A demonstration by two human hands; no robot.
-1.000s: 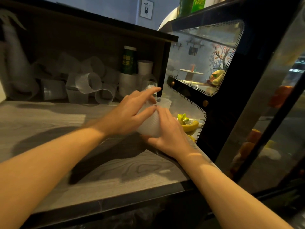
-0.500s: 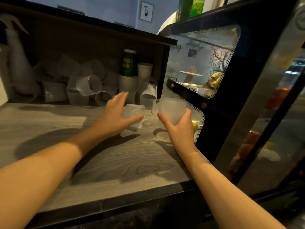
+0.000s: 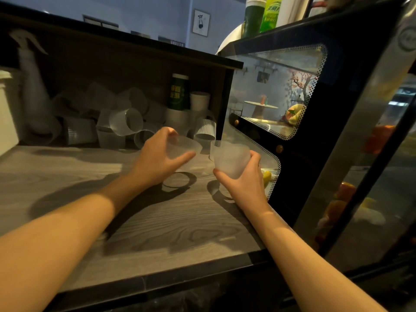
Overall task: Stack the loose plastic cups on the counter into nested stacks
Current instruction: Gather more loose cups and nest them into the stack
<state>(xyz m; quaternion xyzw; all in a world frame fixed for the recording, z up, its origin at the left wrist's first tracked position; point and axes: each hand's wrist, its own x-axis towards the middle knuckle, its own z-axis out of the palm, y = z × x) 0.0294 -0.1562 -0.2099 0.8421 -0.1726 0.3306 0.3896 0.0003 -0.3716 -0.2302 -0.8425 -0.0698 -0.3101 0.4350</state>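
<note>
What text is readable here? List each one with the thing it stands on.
Dark green cup under the shelf: light green characters, too blurred to read.
Bright green container atop the display case: dark characters, too blurred to read.
Framed picture: no legible text.

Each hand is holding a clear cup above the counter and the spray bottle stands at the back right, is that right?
Not quite. The head view shows the spray bottle at the back left, not right. The rest holds: the left hand and right hand each hold a clear cup above the counter.
</note>
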